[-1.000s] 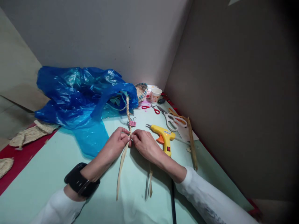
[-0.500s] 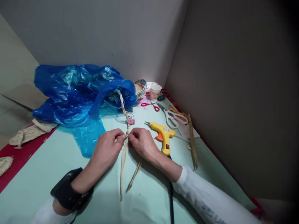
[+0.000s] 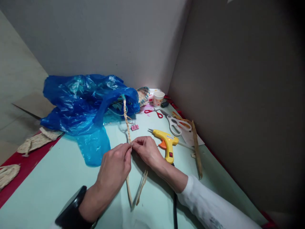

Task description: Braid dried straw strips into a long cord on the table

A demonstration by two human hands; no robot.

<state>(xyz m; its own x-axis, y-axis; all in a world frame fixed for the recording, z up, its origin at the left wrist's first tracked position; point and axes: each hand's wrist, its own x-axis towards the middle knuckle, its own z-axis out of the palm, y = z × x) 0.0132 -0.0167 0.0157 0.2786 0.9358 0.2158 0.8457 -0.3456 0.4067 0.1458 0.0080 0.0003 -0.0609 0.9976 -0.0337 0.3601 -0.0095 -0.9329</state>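
A pale plaited straw braid runs from the mouth of the blue plastic bag toward me. At its near end my left hand pinches the strands, thumb against fingers. My right hand pinches the same spot from the other side, the fingertips of both hands meeting. Below them a loose strand hangs down over the table. Beside it, more split strands reach toward me. A pink binder clip lies just right of the braid.
A yellow glue gun lies right of my right hand, its black cord running toward me. Beyond are white scissors, red scissors, a paper cup and a woven basket. Braided pieces lie at left.
The view has shifted, so most things sit lower. My left hand has turned and come closer to my right. The loose strand's lower end has swung right; the braid now looks straighter.
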